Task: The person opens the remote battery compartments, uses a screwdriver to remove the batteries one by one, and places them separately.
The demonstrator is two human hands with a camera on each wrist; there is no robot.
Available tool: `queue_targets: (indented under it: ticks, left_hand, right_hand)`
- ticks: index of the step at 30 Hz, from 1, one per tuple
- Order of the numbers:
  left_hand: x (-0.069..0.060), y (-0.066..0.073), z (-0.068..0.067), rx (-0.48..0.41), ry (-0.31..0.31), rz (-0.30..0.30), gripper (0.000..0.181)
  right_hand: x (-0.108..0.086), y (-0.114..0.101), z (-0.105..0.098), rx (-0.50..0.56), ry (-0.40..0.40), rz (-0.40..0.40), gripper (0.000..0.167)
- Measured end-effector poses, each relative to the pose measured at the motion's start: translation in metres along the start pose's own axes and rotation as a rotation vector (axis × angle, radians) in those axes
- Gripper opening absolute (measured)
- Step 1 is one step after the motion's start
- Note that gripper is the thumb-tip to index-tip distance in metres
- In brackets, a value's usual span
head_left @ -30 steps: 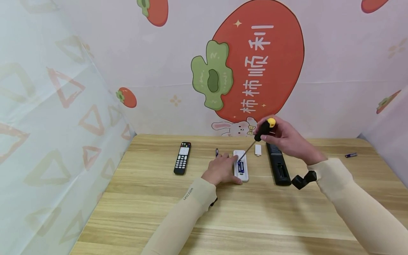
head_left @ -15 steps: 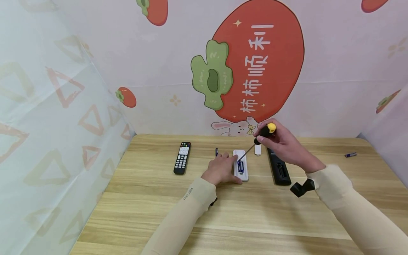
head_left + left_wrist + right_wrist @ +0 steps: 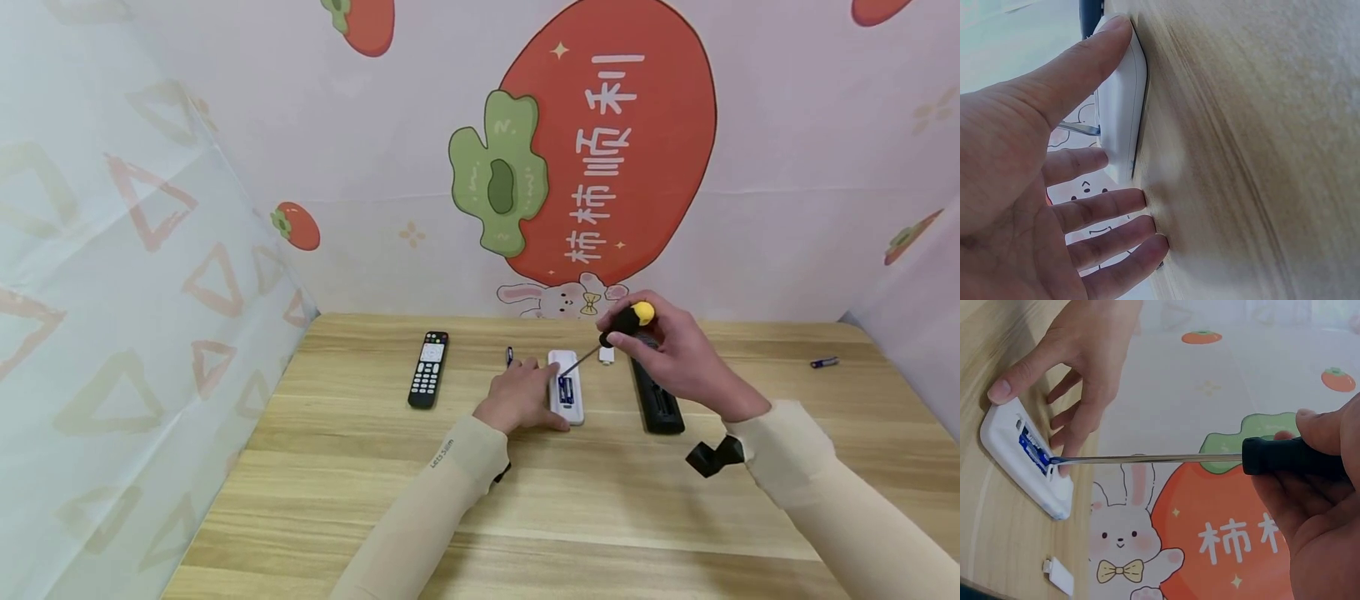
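On the bench (image 3: 615, 521) we had one white remote (image 3: 576, 414) between two black remotes (image 3: 428, 369). One screwdriver (image 3: 1279, 456) was clamped in our right grip (image 3: 675, 358), its tip beside the white remote's two batteries (image 3: 562, 391). Our left grip (image 3: 517, 396), fingers apart, touched this remote. Far right lay one loose battery (image 3: 824, 362).

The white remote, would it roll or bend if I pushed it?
The white remote would probably slide rather than roll, since it lies flat on the table. It looks smooth and solid, so bending seems unlikely. The batteries showing in its back may add some weight.
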State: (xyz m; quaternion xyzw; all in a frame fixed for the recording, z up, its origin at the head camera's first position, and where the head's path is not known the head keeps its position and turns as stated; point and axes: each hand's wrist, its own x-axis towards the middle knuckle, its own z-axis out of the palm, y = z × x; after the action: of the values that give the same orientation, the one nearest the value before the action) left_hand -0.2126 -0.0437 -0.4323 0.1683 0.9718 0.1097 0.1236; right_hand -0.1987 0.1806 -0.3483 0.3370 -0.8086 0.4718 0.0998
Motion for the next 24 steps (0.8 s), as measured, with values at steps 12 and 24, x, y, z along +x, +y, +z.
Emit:
queue_targets:
  ticks: [12, 24]
  left_hand:
    - [0.001, 0.001, 0.000, -0.001, -0.010, -0.013, 0.096]
    - [0.001, 0.001, 0.000, 0.011, -0.005, -0.016, 0.097]
  right_hand:
    - [-0.023, 0.000, 0.006, -0.137, 0.013, -0.067, 0.039]
    - [-0.022, -0.003, 0.007, -0.169, 0.024, -0.071, 0.040]
